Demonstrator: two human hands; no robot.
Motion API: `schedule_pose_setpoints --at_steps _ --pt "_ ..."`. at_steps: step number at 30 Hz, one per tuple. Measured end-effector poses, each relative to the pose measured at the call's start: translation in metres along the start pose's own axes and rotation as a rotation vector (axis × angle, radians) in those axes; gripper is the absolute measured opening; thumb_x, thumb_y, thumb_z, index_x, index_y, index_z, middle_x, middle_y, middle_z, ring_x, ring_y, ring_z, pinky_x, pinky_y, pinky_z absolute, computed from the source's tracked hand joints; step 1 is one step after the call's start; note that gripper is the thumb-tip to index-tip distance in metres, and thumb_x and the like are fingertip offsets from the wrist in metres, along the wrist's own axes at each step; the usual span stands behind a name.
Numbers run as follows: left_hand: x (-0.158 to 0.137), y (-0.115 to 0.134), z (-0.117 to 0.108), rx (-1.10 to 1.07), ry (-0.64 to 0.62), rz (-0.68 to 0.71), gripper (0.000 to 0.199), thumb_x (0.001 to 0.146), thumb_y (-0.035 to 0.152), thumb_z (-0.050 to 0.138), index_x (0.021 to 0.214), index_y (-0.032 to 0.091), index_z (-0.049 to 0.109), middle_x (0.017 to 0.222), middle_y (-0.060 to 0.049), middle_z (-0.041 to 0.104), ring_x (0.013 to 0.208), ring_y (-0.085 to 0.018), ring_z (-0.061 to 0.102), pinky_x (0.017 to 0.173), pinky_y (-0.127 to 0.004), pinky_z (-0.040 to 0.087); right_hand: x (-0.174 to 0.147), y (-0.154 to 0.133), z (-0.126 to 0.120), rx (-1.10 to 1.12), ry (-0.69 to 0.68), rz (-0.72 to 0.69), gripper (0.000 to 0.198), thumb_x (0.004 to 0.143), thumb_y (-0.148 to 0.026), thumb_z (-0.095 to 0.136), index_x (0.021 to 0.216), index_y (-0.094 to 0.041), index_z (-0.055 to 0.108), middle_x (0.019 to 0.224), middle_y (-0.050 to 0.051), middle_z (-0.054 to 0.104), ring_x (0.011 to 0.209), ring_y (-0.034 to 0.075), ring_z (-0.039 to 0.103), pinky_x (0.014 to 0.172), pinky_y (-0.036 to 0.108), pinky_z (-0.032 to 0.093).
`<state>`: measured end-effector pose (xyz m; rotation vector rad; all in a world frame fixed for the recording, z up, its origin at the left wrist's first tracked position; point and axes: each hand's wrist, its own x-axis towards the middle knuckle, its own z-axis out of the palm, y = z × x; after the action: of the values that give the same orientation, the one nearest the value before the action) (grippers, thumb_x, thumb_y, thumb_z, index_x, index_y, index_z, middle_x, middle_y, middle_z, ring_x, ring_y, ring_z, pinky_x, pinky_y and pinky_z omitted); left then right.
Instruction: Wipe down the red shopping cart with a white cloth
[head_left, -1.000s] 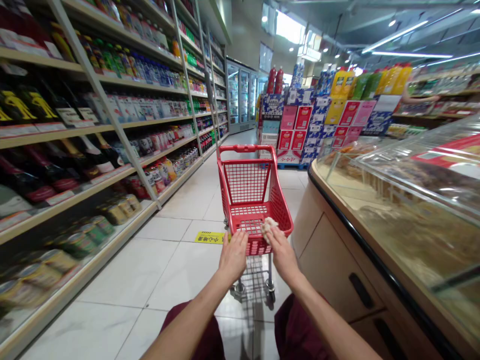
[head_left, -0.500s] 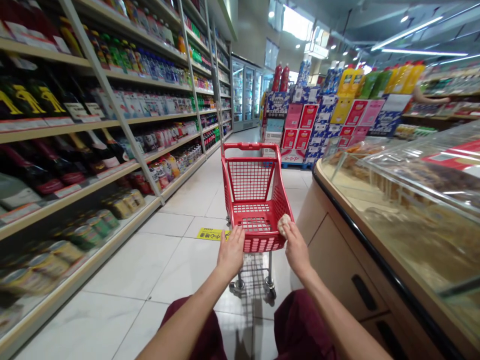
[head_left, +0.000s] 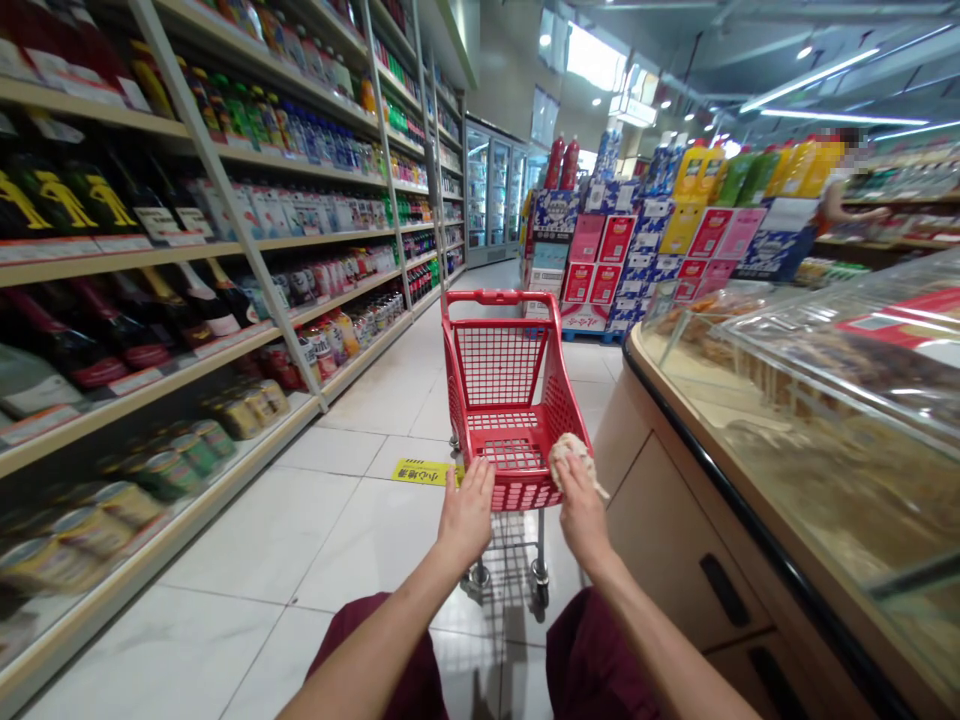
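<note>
A red plastic shopping cart (head_left: 501,370) stands in front of my knees, its basket bare inside. My left hand (head_left: 466,508) holds the near left corner of the basket, fingers over the rim and thumb apart; the undersides of the fingers are hidden. In my right hand (head_left: 583,510) is a crumpled, off-white cloth (head_left: 577,462), pressed against the near right corner of the basket. Part of the cloth hangs out past my fingers on the right.
Shelves (head_left: 292,240) of bottles and cans line the left. A glass-topped counter (head_left: 675,480) runs close on my right. Ahead stand stacked drink cartons (head_left: 600,260) and glass-door fridges (head_left: 495,190). A yellow floor sticker (head_left: 421,471) lies left of the cart. Another person (head_left: 840,200) is at the far right.
My right hand has shifted slightly left along the corner, and more of the cloth shows, spread out. The left hand stays at its corner. Another person has come further into view at the back right.
</note>
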<state>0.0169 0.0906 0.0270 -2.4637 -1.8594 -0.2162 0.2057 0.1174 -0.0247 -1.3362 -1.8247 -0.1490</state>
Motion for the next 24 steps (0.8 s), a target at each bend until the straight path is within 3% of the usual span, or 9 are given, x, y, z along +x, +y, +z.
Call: schedule_pose_setpoints --at_steps 3,5,10,17,22,24 --pt "0.000 0.001 -0.001 -0.019 -0.002 0.000 0.062 0.069 0.009 0.032 0.130 0.011 0.028 0.139 -0.007 0.025 0.129 -0.018 0.018 0.104 -0.050 0.013 -0.003 -0.022 0.013 0.080 -0.069 -0.192 0.052 0.077 0.000 0.030 0.122 -0.020 0.046 0.127 0.007 0.045 0.122 0.014 0.034 0.099 0.035 0.035" --pt "0.000 0.000 -0.001 -0.016 -0.003 0.004 0.061 0.069 0.010 0.032 0.130 0.012 0.028 0.139 -0.006 0.025 0.129 -0.018 0.018 0.104 -0.050 0.012 0.000 -0.021 0.012 0.090 -0.081 -0.225 0.052 0.078 -0.001 0.030 0.123 -0.022 0.044 0.128 0.006 0.044 0.121 0.014 0.035 0.099 0.036 0.034" --pt "-0.001 0.000 0.002 0.010 -0.012 0.015 0.060 0.071 0.012 0.032 0.131 0.011 0.026 0.139 -0.007 0.024 0.130 -0.019 0.016 0.104 -0.051 0.013 0.007 0.009 -0.006 -0.001 0.033 0.001 0.054 0.077 -0.001 0.030 0.126 -0.021 0.040 0.133 0.007 0.038 0.124 0.016 0.030 0.100 0.039 0.032" --pt "-0.001 0.001 0.004 0.032 -0.001 0.013 0.063 0.069 0.008 0.032 0.131 0.012 0.025 0.140 -0.007 0.023 0.130 -0.019 0.014 0.104 -0.050 0.012 -0.002 -0.013 0.012 0.105 -0.062 -0.177 0.052 0.076 -0.001 0.032 0.123 -0.021 0.044 0.129 0.006 0.043 0.123 0.014 0.032 0.101 0.035 0.031" --pt "-0.002 0.001 0.003 0.019 -0.003 0.014 0.063 0.070 0.008 0.031 0.132 0.013 0.024 0.140 -0.007 0.023 0.130 -0.019 0.015 0.104 -0.050 0.012 0.005 0.013 -0.008 0.006 0.035 0.102 0.056 0.073 0.000 0.030 0.123 -0.021 0.045 0.132 0.006 0.039 0.124 0.016 0.031 0.101 0.039 0.030" --pt "-0.001 0.003 0.002 0.020 -0.006 0.008 0.062 0.070 0.008 0.032 0.131 0.013 0.025 0.140 -0.007 0.023 0.130 -0.019 0.015 0.104 -0.050 0.012 0.004 0.004 -0.004 0.032 -0.006 0.071 0.055 0.074 0.000 0.031 0.122 -0.020 0.045 0.131 0.006 0.040 0.123 0.017 0.032 0.101 0.038 0.031"
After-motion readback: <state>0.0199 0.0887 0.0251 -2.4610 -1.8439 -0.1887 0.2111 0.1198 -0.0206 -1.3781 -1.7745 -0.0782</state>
